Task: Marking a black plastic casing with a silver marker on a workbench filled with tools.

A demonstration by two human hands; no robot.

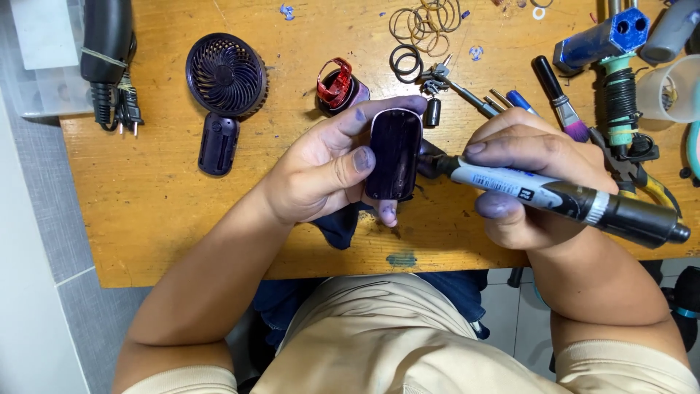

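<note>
The left hand [324, 171] grips a dark purple, rounded oblong plastic cover [394, 154] upright between thumb and fingers, above the scuffed wooden workbench [160, 211]. The right hand [529, 171] holds a thick black-and-white marker pen [561, 198], its tip at the cover's right edge. A dark purple handheld fan [224, 91] lies well left. Thin rubber rings [424, 25] lie beyond, at the bench's far edge.

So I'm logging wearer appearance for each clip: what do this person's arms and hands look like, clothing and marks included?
Both forearms are bare, with no watch, gloves or rings visible. The left hand has purple-blue ink stains on its fingertips and nails; the right hand shows a similar stain on the thumb tip. Short beige sleeves show at the bottom edge.
</note>
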